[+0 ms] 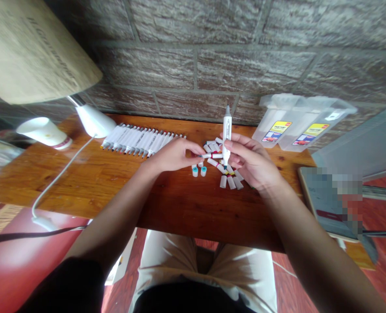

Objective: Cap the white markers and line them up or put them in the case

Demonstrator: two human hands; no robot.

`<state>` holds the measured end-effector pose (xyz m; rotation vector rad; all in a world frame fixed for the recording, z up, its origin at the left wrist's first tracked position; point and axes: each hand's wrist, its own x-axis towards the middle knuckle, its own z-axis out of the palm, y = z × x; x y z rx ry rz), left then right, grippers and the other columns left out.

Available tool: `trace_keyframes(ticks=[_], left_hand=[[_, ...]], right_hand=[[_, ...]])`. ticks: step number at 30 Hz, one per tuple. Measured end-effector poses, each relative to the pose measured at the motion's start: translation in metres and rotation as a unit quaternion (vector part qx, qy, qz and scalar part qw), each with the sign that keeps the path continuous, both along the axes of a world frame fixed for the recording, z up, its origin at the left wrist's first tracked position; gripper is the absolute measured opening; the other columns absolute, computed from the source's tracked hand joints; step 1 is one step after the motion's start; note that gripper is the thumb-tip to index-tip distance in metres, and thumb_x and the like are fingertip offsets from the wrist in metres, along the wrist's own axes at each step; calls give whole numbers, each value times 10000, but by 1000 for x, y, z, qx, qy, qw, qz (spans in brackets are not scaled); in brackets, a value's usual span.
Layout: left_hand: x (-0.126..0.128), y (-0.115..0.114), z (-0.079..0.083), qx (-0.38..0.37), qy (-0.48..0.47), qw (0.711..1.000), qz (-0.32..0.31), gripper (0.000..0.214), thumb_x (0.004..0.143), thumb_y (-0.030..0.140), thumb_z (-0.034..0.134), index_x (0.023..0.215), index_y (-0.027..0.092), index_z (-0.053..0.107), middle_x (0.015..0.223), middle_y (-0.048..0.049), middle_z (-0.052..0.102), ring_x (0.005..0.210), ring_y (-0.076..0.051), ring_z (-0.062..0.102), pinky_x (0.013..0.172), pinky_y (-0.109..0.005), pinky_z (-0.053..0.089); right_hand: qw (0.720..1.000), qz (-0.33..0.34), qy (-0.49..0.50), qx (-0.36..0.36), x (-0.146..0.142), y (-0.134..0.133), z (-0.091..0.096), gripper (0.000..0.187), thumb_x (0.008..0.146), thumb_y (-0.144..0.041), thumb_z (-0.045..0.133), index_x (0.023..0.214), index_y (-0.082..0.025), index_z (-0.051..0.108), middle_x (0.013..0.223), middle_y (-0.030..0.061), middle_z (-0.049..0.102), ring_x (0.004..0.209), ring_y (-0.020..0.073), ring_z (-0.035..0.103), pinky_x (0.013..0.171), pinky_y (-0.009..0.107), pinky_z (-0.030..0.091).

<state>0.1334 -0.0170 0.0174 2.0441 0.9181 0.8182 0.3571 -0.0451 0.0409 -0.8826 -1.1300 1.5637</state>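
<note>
My right hand (251, 163) grips a white marker (226, 130) upright, its grey tip pointing up. My left hand (175, 154) pinches the end of another white marker (212, 155) that lies level, pointing at the upright one. Under both hands several loose markers and caps (228, 180) lie in a small heap on the wooden table (114, 182). Two white caps with blue tops (199, 171) stand just left of the heap. A neat row of markers (141, 140) lies further left, near the wall.
Two clear plastic cases (294, 124) with yellow labels stand at the back right. A white lamp base (93, 121) and its cable (59, 178) are at the left, beside a white cup (43, 131). A tablet (330, 204) lies at the right edge.
</note>
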Motion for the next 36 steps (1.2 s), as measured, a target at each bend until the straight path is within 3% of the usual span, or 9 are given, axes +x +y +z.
trace_keyframes(ticks=[6, 10, 13, 17, 21, 27, 31, 36], left_hand=[[8, -4, 8, -39, -167, 979, 108, 284, 764, 402, 826, 927, 169, 822, 874, -72, 800, 759, -170, 703, 712, -248, 506], [11, -3, 5, -102, -252, 956, 110, 351, 786, 489, 805, 899, 157, 815, 764, -61, 767, 682, -139, 666, 635, -236, 477], [14, -2, 2, -144, -307, 935, 103, 363, 752, 505, 830, 841, 154, 804, 716, -49, 743, 643, -117, 643, 608, -223, 460], [17, -2, 3, -168, -339, 919, 112, 388, 686, 520, 871, 786, 156, 783, 690, -33, 729, 618, -106, 638, 593, -216, 453], [17, -2, 4, -161, -342, 920, 106, 356, 699, 489, 874, 785, 158, 773, 686, -26, 730, 615, -93, 637, 596, -201, 451], [18, -1, 6, -176, -361, 907, 125, 381, 644, 483, 906, 741, 152, 743, 640, -14, 711, 574, -95, 637, 566, -203, 454], [19, -1, 8, -194, -381, 895, 125, 396, 615, 460, 927, 751, 141, 736, 672, -18, 737, 583, -89, 664, 558, -181, 458], [18, 1, 6, -222, -406, 875, 144, 415, 601, 436, 937, 836, 150, 750, 792, -41, 788, 721, -141, 756, 620, -180, 510]], right_hand=[[999, -25, 36, -5, 2, 1, 2, 402, 583, -389, 933, 893, -214, 746, 621, -72, 450, 503, 43, 263, 423, 218, 145], [996, -46, 56, 53, 0, -1, 2, 381, 638, -444, 929, 727, -209, 643, 609, -72, 394, 506, 46, 286, 424, 207, 190], [991, -76, 28, 107, -1, -3, 1, 433, 677, -532, 891, 713, -217, 597, 600, -70, 381, 506, 64, 313, 431, 228, 230], [978, -136, -39, 155, -2, -8, -1, 385, 769, -592, 800, 823, -231, 678, 598, -45, 467, 511, 94, 385, 452, 257, 305], [954, -181, -99, 217, -4, -14, -1, 317, 827, -546, 766, 858, -234, 717, 811, 25, 679, 597, 120, 541, 523, 278, 437], [928, -228, -162, 246, -4, -17, 2, 327, 876, -539, 707, 797, -222, 687, 670, 5, 631, 594, 145, 579, 537, 283, 452], [932, -211, -190, 226, -3, -14, 1, 412, 864, -563, 708, 668, -202, 668, 608, 2, 606, 540, 125, 517, 510, 274, 420], [956, -128, -186, 187, -2, -11, 0, 345, 841, -532, 745, 908, -193, 749, 736, 18, 700, 575, 126, 572, 501, 258, 439]])
